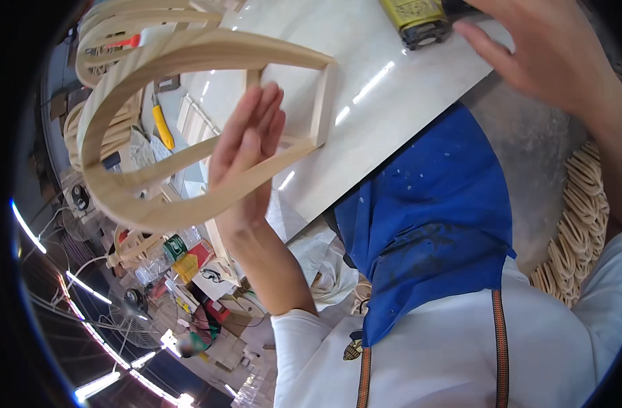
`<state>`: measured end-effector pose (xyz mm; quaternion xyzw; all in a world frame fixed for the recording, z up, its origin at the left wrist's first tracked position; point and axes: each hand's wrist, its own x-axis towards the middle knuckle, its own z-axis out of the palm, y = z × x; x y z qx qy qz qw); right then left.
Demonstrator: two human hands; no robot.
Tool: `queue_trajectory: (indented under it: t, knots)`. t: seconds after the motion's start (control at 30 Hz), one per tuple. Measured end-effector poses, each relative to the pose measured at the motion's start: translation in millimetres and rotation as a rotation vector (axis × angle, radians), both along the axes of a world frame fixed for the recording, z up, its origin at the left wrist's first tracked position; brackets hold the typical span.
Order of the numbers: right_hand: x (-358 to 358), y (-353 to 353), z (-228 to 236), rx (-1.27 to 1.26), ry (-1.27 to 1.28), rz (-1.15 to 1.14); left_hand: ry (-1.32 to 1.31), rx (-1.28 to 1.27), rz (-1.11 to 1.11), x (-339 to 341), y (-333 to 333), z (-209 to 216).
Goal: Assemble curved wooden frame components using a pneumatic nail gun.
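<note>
1. Glossy white tabletop is stretching under the work, while stacked curved wooden pieces are lying at the right and light tubes are glowing at the lower left.
2. At the left, a pale wooden frame is overlapping the tabletop in view; its long axis is running left to right, rising slightly rightward, with the rounded end pointing left and the squared end, with its crossbar, facing right.
3. Left hand is reaching behind the near rim, fingers lying close together and pointing up; whether it is pinching the wood, I cannot tell.
4. Right hand is hovering just beside a yellow-green tool, one digit jutting toward it; the others are leaving view, so I cannot tell its grip.
</note>
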<state>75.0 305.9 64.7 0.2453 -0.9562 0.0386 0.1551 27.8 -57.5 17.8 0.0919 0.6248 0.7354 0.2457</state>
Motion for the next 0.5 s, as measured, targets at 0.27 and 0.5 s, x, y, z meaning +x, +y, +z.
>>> queue_trajectory:
  t: [0.27,0.5]
  knots:
    - [-26.3,-106.4,-44.4,-0.632,0.094,-0.017,0.283,-0.225,0.627,94.8,-56.7,-25.5]
    - [-35.5,-114.6,-62.7,-0.824,-0.37,0.042,0.873,-1.233,0.48,55.3,-101.6,-31.7]
